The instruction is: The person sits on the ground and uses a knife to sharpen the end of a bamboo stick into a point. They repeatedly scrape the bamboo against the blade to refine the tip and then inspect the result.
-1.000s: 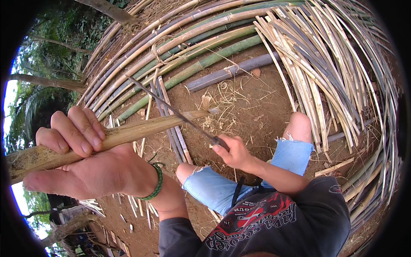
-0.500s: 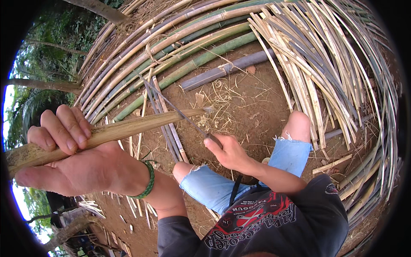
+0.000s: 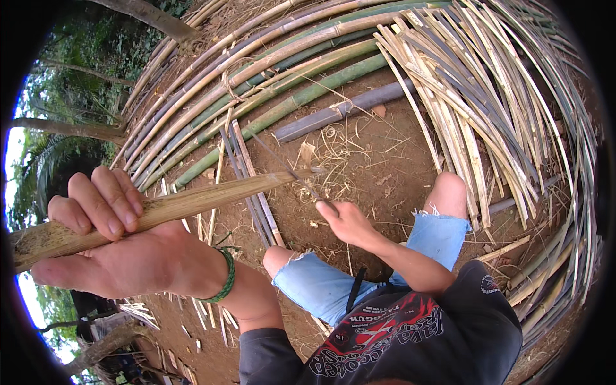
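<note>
My left hand [image 3: 138,260], palm up, wraps its fingers around a split bamboo piece [image 3: 199,197]. A green cord circles that wrist. The piece reaches from the left rim to a tapered tip over the ground. My right hand [image 3: 348,221] is closed on the handle of a long, thin-bladed knife [image 3: 274,152]. The blade slants across the bamboo near its tip. Beside the blade, a pale curled shaving [image 3: 307,154] stands up near the tip.
Whole bamboo poles [image 3: 301,91] lie in rows at the far side. A heap of split bamboo strips [image 3: 459,122] lies at the far right, with long thin slats [image 3: 582,192] along the right edge. Thin shavings [image 3: 340,144] litter the brown soil. Two bent knees are below.
My right hand has shifted slightly right and down, and the knife blade sits closer to the bamboo's tip. My left hand and the bamboo have moved slightly to the right.
</note>
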The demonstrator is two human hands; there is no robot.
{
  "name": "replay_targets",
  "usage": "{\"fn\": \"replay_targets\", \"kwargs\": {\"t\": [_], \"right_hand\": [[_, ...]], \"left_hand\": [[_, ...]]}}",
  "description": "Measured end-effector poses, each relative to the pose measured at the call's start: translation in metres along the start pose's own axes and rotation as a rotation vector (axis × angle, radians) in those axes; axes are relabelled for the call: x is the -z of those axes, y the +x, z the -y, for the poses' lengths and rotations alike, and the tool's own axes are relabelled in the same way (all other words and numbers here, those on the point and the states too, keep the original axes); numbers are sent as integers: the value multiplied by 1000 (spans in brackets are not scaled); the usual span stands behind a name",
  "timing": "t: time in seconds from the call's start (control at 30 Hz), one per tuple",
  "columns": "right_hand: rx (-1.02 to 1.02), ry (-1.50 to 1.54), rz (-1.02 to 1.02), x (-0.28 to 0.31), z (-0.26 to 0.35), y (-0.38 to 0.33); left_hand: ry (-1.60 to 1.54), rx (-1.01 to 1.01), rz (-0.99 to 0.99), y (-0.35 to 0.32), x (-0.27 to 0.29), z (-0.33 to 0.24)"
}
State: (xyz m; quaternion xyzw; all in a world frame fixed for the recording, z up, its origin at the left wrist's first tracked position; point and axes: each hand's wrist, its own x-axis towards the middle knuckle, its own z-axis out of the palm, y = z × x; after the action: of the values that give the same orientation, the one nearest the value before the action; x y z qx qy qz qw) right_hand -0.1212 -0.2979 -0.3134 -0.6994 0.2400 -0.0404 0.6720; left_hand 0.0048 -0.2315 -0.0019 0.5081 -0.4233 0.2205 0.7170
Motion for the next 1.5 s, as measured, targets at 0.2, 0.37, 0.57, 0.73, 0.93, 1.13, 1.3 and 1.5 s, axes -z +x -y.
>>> {"fn": "replay_targets", "kwargs": {"t": [0.2, 0.37, 0.57, 0.73, 0.93, 1.13, 1.3, 1.5], "right_hand": [[92, -229, -147, -1, -118, 34], [-603, 255, -43, -20, -197, 71], [12, -11, 31, -19, -19, 37], [81, -190, -84, -6, -107, 32], [-463, -261, -26, -9, -179, 39], [-45, -62, -13, -8, -100, 23], [-580, -218, -66, -8, -213, 35], [-404, -212, -146, -37, -176, 24]], "left_hand": [[-63, 37, 7, 1, 1, -3], [-51, 24, -34, -1, 13, -6], [-52, 63, -46, -5, 27, -7], [-133, 60, 20, 5, 36, -1], [-66, 53, -42, 1, 39, -2], [-24, 47, -20, -3, 31, -6], [-33, 30, -96, 0, 39, -4], [60, 10, -248, -8, 56, -11]]}}
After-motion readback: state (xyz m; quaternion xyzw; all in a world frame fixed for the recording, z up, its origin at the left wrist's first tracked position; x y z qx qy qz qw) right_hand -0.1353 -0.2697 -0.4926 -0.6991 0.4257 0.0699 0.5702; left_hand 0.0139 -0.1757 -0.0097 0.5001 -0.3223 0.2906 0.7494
